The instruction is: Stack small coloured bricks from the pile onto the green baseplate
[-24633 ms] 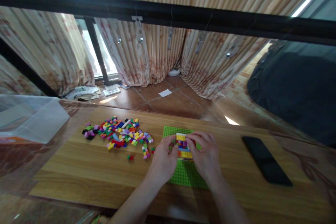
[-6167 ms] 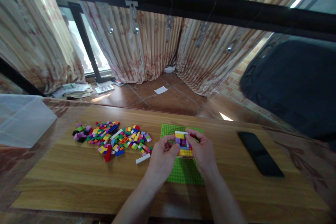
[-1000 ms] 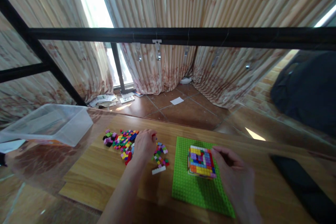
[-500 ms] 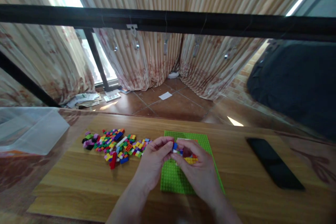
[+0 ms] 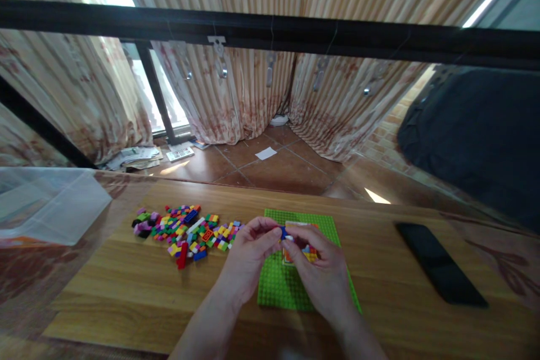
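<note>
Small blue toy bricks [image 5: 284, 232] are pinched between the fingertips of my left hand [image 5: 248, 256] and my right hand [image 5: 318, 264]. A white piece shows beside the blue; the fingers hide how they join. Both hands are closed over the green baseplate [image 5: 280, 289]. On the plate, partly covered by my right hand, sits a low build of orange, yellow and white bricks [image 5: 311, 255]. To the left of my left hand spreads a pile of loose coloured bricks [image 5: 185, 230], among them a long red brick [image 5: 182, 256].
The wooden table [image 5: 139, 304] carries a black phone-like slab [image 5: 441, 263] on the right. A clear plastic bin [image 5: 80, 208] stands at the left edge. A dark rail [image 5: 253, 28] runs across in front, with curtains [image 5: 253, 101] behind it.
The blue bricks have tilted slightly in the fingertips, and my right thumb has shifted up a little. More of the build on the plate shows now.
</note>
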`<state>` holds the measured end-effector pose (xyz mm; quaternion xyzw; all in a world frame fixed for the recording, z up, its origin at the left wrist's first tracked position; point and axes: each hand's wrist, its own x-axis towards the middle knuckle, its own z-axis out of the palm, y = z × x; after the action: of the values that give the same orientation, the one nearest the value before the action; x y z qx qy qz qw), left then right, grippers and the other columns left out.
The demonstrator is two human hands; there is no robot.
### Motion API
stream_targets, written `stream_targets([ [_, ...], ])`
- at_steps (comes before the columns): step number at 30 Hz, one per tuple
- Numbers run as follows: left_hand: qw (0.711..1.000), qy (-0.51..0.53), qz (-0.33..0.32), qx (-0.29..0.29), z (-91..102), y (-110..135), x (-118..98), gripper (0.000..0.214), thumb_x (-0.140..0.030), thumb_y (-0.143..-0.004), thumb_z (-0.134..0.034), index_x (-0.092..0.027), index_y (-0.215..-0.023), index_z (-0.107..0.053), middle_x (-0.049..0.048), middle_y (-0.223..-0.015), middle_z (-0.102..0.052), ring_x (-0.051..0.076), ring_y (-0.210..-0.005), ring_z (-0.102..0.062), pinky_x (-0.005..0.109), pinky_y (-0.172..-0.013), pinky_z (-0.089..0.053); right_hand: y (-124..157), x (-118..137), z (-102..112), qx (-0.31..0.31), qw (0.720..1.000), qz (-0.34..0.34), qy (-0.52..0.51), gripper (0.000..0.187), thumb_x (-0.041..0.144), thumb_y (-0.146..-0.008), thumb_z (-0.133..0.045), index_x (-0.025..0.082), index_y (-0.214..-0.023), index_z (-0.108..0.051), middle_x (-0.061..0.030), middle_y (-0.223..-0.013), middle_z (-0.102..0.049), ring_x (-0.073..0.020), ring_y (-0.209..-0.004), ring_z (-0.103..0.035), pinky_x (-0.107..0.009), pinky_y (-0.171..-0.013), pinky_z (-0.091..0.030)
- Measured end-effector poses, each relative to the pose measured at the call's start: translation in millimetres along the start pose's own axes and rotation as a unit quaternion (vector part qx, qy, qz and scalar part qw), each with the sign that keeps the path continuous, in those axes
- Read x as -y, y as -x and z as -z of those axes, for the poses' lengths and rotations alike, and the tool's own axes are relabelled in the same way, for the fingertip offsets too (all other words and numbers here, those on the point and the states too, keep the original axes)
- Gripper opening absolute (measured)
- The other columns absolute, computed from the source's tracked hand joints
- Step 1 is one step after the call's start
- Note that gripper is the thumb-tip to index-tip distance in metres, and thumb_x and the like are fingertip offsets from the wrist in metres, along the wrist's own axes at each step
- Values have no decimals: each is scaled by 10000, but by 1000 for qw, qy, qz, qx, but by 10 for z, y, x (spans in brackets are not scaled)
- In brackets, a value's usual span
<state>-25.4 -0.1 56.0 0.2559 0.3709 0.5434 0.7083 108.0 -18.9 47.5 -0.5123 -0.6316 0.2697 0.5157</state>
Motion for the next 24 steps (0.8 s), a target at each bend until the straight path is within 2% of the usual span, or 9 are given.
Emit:
stream_targets([
  [6, 999, -33, -12, -5, 3, 1, -24, 283, -180, -575, -834, -149, -823, -702, 13, -788, -682, 106, -739, -605, 213, -703, -479, -9, -12, 23, 17, 1000, -3, -22, 123, 288, -843, -657, 268, -937, -734, -38, -1000, -725, -190, -945, -664, -337, -852, -526],
  [11, 999, -50, -7, -9, -10, 11, -55, 237, -169, -585, -816, -138, -791, -704, -2, -742, -662, 76, -646, -574, 189, -632, -454, -21, 21, 42, 42, 999, 0, -29, 98, 274, -865, -629, 261, -875, -725, -14, -884, -713, -168, -849, -648, -296, -772, -511],
  [16, 1000, -22, 20, 2, -35, 31, -98, 238, -176, -552, -837, -137, -747, -706, -19, -694, -638, 59, -589, -557, 178, -588, -463, -19, 55, 47, 30, 997, -31, -66, 80, 276, -843, -645, 240, -846, -717, -16, -865, -703, -173, -839, -645, -288, -748, -512],
  [24, 998, 15, 55, 5, -13, 25, -118, 227, -133, -530, -850, -121, -723, -731, -5, -675, -670, 63, -577, -592, 167, -590, -505, -8, 44, 70, 51, 989, -62, -123, 96, 304, -823, -665, 232, -845, -724, -8, -815, -697, -153, -754, -634, -267, -682, -517],
])
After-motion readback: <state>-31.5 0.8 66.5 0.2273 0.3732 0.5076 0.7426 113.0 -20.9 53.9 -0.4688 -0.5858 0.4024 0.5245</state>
